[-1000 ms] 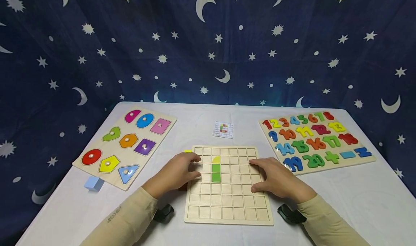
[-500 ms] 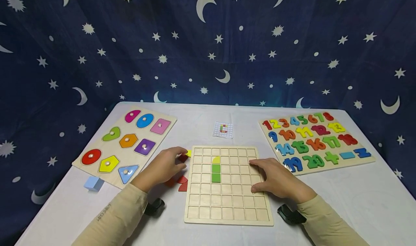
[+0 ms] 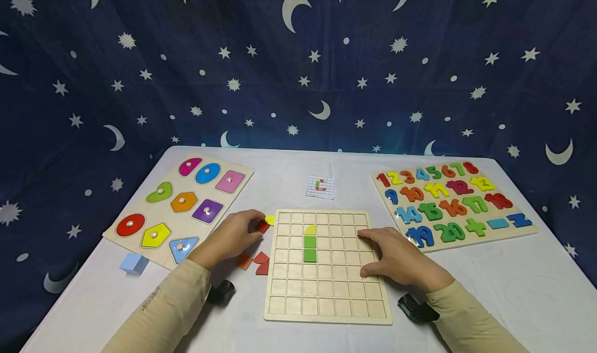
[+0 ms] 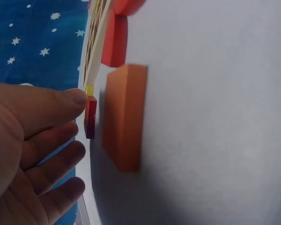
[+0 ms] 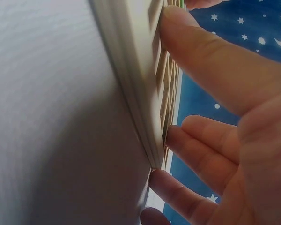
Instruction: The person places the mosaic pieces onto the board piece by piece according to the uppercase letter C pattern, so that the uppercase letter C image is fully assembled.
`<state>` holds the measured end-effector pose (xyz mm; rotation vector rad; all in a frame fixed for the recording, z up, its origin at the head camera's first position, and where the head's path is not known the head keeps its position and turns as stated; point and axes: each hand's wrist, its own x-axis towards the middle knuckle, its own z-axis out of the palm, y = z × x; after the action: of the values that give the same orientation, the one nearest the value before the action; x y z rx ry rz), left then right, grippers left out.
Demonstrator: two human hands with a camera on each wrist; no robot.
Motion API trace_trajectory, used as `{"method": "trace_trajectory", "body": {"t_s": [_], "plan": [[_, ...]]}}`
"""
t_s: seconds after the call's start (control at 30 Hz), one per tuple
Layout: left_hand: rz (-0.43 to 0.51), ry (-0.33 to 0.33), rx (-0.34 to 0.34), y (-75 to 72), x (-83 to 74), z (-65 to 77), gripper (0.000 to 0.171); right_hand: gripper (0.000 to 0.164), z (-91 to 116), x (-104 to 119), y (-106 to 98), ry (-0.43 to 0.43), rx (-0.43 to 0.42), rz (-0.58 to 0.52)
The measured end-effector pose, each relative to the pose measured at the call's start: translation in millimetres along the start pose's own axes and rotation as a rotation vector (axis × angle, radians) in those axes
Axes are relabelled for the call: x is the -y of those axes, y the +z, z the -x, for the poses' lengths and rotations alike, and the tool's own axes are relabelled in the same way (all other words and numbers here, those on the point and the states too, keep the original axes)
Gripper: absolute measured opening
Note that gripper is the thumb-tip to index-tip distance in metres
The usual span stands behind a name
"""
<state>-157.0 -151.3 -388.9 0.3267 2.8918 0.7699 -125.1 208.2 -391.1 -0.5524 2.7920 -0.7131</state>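
A wooden grid board [image 3: 342,272] lies mid-table, bearing a yellow quarter-round piece [image 3: 310,230] above two green squares [image 3: 310,249] in one column. My right hand [image 3: 401,257] rests on the board's right edge, thumb and fingers spread. Left of the board, my left hand [image 3: 231,237] hovers with loosely bent fingers beside a dark red tile [image 3: 264,227] and a yellow piece [image 3: 270,220]. In the left wrist view, the thumb appears against the red tile [image 4: 90,118]; contact cannot be judged. Closer to me lie an orange tile [image 3: 244,261] and red curved pieces [image 3: 263,268].
A small patterned card [image 3: 320,193] lies behind the board. To the left are a knobbed shape puzzle [image 3: 205,187] and a light blue block [image 3: 134,264]. At right stands a number puzzle board [image 3: 503,233]. A starry cloth hangs behind the table.
My left hand has moved left, off the grid board's left edge to the loose pieces, uncovering the red and orange ones. My right hand stays in place.
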Motion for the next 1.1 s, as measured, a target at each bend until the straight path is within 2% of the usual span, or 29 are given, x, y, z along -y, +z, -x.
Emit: {"method": "trace_trajectory", "body": {"t_s": [0.37, 0.8, 1.1], "plan": [[0.005, 0.039, 0.003, -2.0, 0.7, -10.5, 0.04, 0.084, -0.5, -0.4, -0.3, -0.016, 0.0, -0.002], [0.025, 0.083, 0.002, 5.1, 0.7, -16.8, 0.04, 0.084, -0.5, 0.1, -0.8, -0.017, 0.001, 0.004], [0.026, 0.07, 0.003, 5.5, 0.4, -16.1, 0.04, 0.083, -0.9, 0.5, -0.7, -0.017, 0.0, 0.002]]}}
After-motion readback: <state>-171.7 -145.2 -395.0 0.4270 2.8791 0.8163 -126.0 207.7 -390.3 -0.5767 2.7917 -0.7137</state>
